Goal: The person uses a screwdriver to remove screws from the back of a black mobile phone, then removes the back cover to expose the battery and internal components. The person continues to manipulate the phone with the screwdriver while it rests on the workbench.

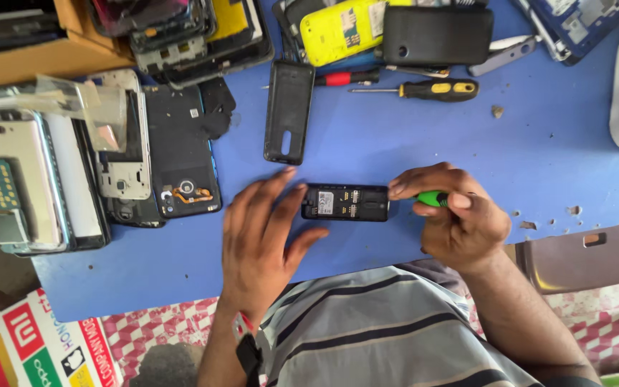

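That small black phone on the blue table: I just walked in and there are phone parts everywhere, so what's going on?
A person is working on the small black phone, which lies back-up and opened on the blue table. The left hand steadies its left end with the fingertips. The right hand grips a green-handled tool at the phone's right end. A loose black back cover and a yellow-handled screwdriver lie just beyond.

Small black phone body (345, 202), back cover off, flat on the blue table; green-handled screwdriver (433, 198) at its right end.
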